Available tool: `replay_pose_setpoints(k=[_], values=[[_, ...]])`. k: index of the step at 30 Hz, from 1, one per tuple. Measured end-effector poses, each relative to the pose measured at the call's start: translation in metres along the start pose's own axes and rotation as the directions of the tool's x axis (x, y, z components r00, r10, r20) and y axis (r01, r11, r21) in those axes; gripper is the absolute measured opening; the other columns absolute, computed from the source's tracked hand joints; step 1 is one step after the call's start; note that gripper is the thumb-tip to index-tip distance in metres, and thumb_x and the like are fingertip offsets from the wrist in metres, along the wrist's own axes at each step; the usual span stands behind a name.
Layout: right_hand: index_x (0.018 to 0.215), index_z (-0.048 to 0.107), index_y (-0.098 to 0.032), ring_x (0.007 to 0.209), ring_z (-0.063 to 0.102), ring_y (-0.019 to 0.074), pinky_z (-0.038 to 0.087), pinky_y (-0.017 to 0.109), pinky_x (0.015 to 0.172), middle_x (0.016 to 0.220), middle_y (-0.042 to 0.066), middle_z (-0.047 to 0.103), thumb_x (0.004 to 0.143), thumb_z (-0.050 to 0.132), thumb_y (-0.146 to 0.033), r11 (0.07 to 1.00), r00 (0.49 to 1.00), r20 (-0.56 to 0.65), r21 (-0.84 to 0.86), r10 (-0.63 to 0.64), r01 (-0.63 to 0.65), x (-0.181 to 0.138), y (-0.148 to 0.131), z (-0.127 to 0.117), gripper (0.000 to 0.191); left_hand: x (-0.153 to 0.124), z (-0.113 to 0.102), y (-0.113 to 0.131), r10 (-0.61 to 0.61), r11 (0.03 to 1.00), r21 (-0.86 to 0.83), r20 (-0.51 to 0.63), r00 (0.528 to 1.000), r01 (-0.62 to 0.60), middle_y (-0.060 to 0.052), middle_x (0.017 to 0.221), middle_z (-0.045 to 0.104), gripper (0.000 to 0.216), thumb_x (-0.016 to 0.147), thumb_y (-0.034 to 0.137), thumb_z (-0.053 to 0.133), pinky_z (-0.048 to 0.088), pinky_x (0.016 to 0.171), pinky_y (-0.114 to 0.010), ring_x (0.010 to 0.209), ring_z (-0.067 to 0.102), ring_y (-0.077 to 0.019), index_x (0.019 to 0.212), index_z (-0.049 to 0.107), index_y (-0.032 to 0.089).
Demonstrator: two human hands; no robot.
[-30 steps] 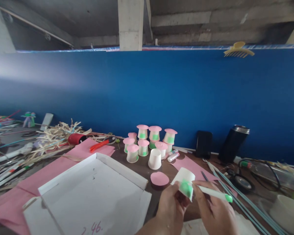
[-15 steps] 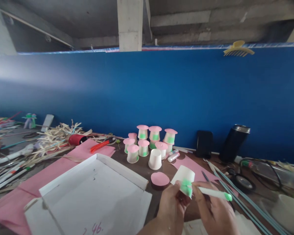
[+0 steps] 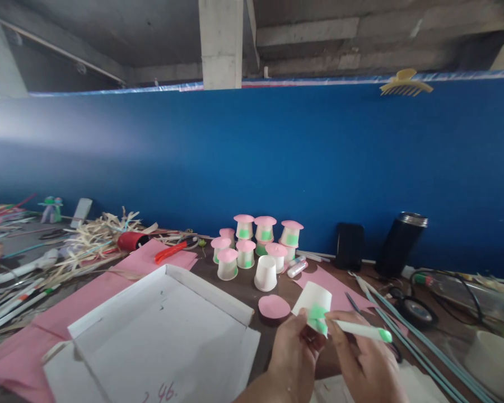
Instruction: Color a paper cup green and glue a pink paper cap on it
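My left hand [image 3: 292, 358] grips a small white paper cup [image 3: 313, 299] tipped on its side, with a green patch on its wall. My right hand [image 3: 363, 364] holds a white marker with a green end [image 3: 361, 331], its tip against the green patch. Just left of the cup a pink paper disc [image 3: 274, 307] lies on the table. Behind it stands a plain upturned white cup [image 3: 265, 273], and farther back a cluster of several upturned cups with pink tops and green patches [image 3: 256, 242].
A white cardboard tray [image 3: 159, 330] lies on pink paper [image 3: 46, 324] at the left. Straw scraps, red pliers [image 3: 170, 252] and pens litter the far left. A black flask [image 3: 401, 245], a dark box [image 3: 349, 247], cables and long grey rods [image 3: 407, 330] sit to the right against the blue partition.
The marker tip has shifted slightly up and left over the green patch, with the cup turned a little in my left hand. Everything else on the table is unchanged.
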State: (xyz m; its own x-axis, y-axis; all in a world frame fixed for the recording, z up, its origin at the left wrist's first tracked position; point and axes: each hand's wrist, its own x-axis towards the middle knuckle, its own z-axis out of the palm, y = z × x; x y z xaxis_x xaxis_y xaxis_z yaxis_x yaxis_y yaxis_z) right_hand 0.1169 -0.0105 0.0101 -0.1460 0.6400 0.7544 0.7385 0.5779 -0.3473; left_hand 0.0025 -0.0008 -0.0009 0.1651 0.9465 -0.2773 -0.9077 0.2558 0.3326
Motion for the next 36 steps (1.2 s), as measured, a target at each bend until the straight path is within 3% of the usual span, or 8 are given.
replay_pose_setpoints(k=[6, 12, 27, 36], values=[[0.093, 0.058, -0.02, 0.077, 0.065, 0.0162, 0.051, 0.023, 0.068, 0.084, 0.005, 0.066, 0.09, 0.046, -0.025, 0.999, 0.998, 0.063, 0.047, -0.023, 0.021, -0.001, 0.0, 0.0, 0.013, 0.0, 0.001, 0.002, 0.003, 1.0, 0.013, 0.02, 1.0, -0.004, -0.009, 0.078, 0.064, 0.011, 0.076, 0.018, 0.061, 0.047, 0.066, -0.026, 0.069, 0.058, -0.0141, 0.081, 0.062, 0.008], [0.093, 0.057, -0.019, 0.073, 0.063, 0.018, 0.049, 0.026, 0.066, 0.081, 0.005, 0.064, 0.089, 0.045, -0.028, 0.999, 0.996, -0.077, 0.021, 0.045, -0.043, 0.0, -0.004, -0.01, 0.015, 0.003, 0.001, 0.003, 0.042, 0.999, -0.004, -0.132, 0.99, -0.043, -0.007, 0.076, 0.062, 0.012, 0.075, 0.018, 0.063, 0.047, 0.059, -0.024, 0.065, 0.056, -0.0122, 0.083, 0.06, 0.011], [0.1, 0.055, -0.022, 0.085, 0.061, 0.0162, 0.047, 0.025, 0.075, 0.09, 0.004, 0.062, 0.09, 0.046, -0.024, 0.999, 0.999, -0.042, 0.037, -0.006, 0.007, -0.003, 0.005, -0.003, 0.014, 0.003, 0.002, 0.004, 0.039, 0.999, 0.012, 0.018, 0.999, -0.039, -0.009, 0.074, 0.066, 0.009, 0.076, 0.017, 0.06, 0.047, 0.069, -0.027, 0.071, 0.06, -0.016, 0.075, 0.065, 0.009], [0.109, 0.054, -0.02, 0.091, 0.058, 0.0172, 0.044, 0.03, 0.082, 0.099, 0.007, 0.059, 0.09, 0.048, -0.018, 0.993, 0.994, -0.049, 0.063, -0.097, 0.1, -0.002, 0.011, -0.004, 0.021, -0.001, 0.005, 0.005, 0.019, 0.999, 0.025, 0.07, 0.997, -0.02, -0.007, 0.07, 0.064, 0.01, 0.075, 0.015, 0.059, 0.047, 0.067, -0.026, 0.067, 0.058, -0.014, 0.071, 0.066, 0.009]])
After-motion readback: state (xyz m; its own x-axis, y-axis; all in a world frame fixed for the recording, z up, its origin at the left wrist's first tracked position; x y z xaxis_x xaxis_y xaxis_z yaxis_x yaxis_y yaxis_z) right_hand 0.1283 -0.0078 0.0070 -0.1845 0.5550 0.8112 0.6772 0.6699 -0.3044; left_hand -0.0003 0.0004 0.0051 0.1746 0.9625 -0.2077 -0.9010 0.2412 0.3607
